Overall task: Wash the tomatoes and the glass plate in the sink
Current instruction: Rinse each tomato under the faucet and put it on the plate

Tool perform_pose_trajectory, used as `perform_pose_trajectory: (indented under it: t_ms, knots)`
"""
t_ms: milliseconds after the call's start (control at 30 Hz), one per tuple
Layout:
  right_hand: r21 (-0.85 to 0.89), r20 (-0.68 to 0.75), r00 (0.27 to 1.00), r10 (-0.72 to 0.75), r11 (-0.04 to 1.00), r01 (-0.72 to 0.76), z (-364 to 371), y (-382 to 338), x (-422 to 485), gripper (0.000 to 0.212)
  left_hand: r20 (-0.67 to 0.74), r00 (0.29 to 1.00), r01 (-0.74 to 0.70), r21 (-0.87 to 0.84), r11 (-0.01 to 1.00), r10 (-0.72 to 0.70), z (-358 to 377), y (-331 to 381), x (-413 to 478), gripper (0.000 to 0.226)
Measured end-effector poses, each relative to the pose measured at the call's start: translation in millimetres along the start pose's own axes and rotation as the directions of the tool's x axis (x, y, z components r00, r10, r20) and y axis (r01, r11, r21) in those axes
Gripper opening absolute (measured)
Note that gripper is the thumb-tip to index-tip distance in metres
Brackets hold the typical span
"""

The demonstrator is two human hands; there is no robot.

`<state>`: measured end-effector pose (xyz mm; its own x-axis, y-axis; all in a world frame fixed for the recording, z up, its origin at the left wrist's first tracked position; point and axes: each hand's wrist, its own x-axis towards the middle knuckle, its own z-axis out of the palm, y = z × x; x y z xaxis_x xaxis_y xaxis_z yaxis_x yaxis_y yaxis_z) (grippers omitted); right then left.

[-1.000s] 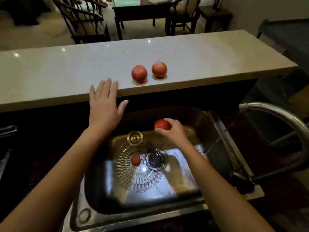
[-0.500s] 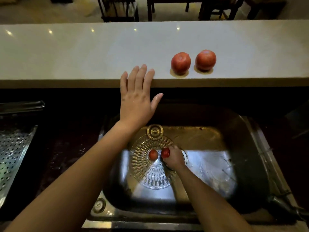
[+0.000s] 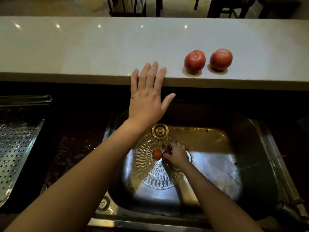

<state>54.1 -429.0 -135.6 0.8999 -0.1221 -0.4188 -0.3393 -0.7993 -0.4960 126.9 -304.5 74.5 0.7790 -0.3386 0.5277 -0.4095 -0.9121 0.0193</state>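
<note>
Glass plate (image 3: 155,174) holds two tomatoes, right hand (image 3: 177,155) gripping one (image 3: 167,153).

Counter (image 3: 83,47): pale, glossy slab, running the full width behind the sink (image 3: 260,148). It is carrying two large tomatoes (image 3: 194,61) (image 3: 220,59) side by side near its front edge, right of centre, each sitting in a small wet ring. The left hand's fingertips (image 3: 151,67) are resting on its front edge.

Sink: steel basin, holding a cut-glass plate (image 3: 145,158).

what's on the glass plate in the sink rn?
Two small tomatoes: a loose small tomato and a held tomato gripped by the right hand on the glass plate. The hand covers the plate's right side.
</note>
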Motion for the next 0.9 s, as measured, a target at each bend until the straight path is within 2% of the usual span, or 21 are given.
perform_pose_trajectory:
  t_ms: [133,233,300,400,467,500,533,633,700,900]
  knots:
    - [0.17,-0.202,0.977,-0.069,0.98,0.105,-67,-34,-23,0.056,0.063,0.998,0.003,0.005,1.0,-0.004,-4,0,-2,0.069]
    - [0.178,-0.394,0.906,-0.156,0.954,0.241,-124,-62,-55,0.048,0.104,0.995,-0.006,0.02,1.0,0.004,-6,0,-3,0.072]
    - [0.148,-0.529,0.827,-0.193,0.938,0.313,-162,-77,-80,0.041,0.13,0.992,-0.012,0.037,0.999,0.007,-8,-1,-2,0.075]
    - [0.035,-0.738,0.629,-0.242,0.919,0.394,-210,-97,-108,0.029,0.158,0.987,-0.021,0.041,0.999,0.014,-10,-2,-1,0.077]
    - [-0.057,-0.812,0.514,-0.276,0.914,0.401,-235,-108,-113,0.027,0.173,0.985,-0.029,0.046,0.999,0.021,-10,-3,-1,0.079]
    - [-0.105,-0.82,0.487,-0.301,0.915,0.389,-244,-113,-110,0.029,0.176,0.984,-0.032,0.048,0.998,0.023,-10,-3,0,0.079]
    - [-0.149,-0.811,0.487,-0.324,0.919,0.365,-252,-117,-105,0.034,0.181,0.983,-0.035,0.049,0.998,0.026,-10,-4,0,0.08]
    - [-0.281,-0.736,0.564,-0.375,0.926,0.251,-262,-125,-85,0.054,0.185,0.982,-0.043,0.041,0.998,0.035,-11,-4,1,0.079]
    - [-0.349,-0.698,0.59,-0.406,0.912,0.215,-260,-128,-73,0.059,0.186,0.982,-0.051,0.037,0.998,0.043,-11,-5,1,0.08]
    - [-0.408,-0.67,0.607,-0.428,0.895,0.18,-259,-133,-59,0.047,0.212,0.976,-0.066,0.043,0.997,0.056,-8,-9,2,0.081]
